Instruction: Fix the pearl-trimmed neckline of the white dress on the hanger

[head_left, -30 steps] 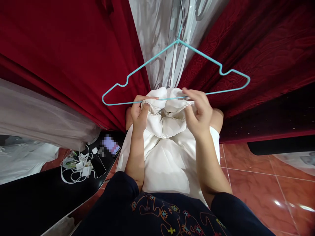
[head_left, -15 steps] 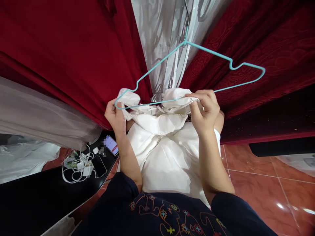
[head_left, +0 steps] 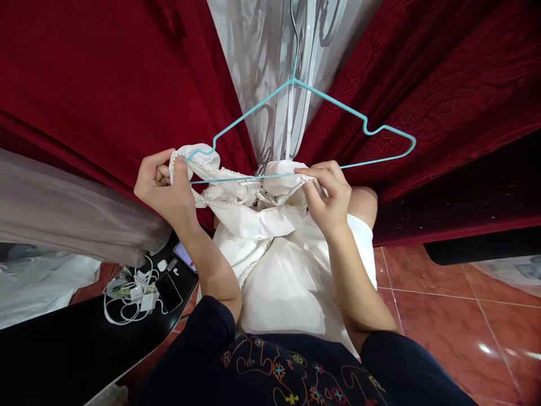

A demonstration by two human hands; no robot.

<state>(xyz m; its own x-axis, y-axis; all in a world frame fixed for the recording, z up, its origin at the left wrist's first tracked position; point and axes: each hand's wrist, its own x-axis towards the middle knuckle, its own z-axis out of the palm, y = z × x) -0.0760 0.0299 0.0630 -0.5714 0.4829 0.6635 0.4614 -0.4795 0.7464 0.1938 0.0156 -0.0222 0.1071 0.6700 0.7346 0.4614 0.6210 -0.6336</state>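
A white dress (head_left: pixel 270 220) with a beaded neckline lies over my lap, its top part lifted between my hands. My left hand (head_left: pixel 167 183) is closed on the beaded strap at the left, which goes around the left end of a light blue wire hanger (head_left: pixel 253 115). My right hand (head_left: pixel 329 194) pinches the beaded edge on the other side, close to the hanger's bottom bar. The hanger's right end sticks out bare beyond my right hand. Its hook reaches up in front of a white frame.
Red curtains (head_left: pixel 105 73) hang on both sides, with grey sheer fabric (head_left: pixel 71 197) at the left. On a black table (head_left: pixel 42 344) lie tangled white cables (head_left: pixel 139 290) and phones (head_left: pixel 169 293). The floor (head_left: pixel 443 316) has red tiles.
My left hand has moved left and up, drawing the strap over the hanger's left end. The hanger has shifted left, and my right hand has come slightly left with the neckline.
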